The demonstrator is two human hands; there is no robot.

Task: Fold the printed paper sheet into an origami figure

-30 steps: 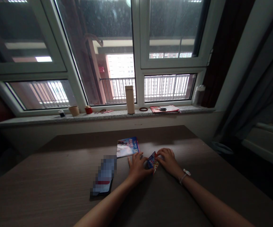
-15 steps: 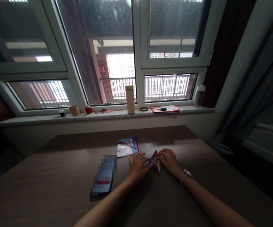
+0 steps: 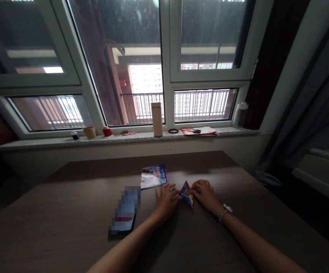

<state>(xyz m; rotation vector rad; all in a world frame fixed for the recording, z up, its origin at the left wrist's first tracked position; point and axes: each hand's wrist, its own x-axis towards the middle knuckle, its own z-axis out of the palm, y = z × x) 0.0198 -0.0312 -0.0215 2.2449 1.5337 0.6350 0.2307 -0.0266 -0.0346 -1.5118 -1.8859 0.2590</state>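
Observation:
A small piece of folded paper, blue with red and orange print and pointed corners, is between my two hands on the brown table. My left hand grips its left edge between thumb and forefinger, with the other fingers spread toward the booklet. On the opposite side, the curled fingers of my right hand pinch the paper's right edge. A pale band with a white ornament circles my right wrist. Just beyond my left hand lies a blue and pink printed booklet.
A pixelated phone-like device lies left of my left forearm. Along the windowsill stand a beige flask, a paper cup, a red spool, a bracelet, red papers with scissors and a clear bottle.
The folded paper has turned slightly and shows a wider face. My right hand has shifted a little to the right; my left hand is nearly still.

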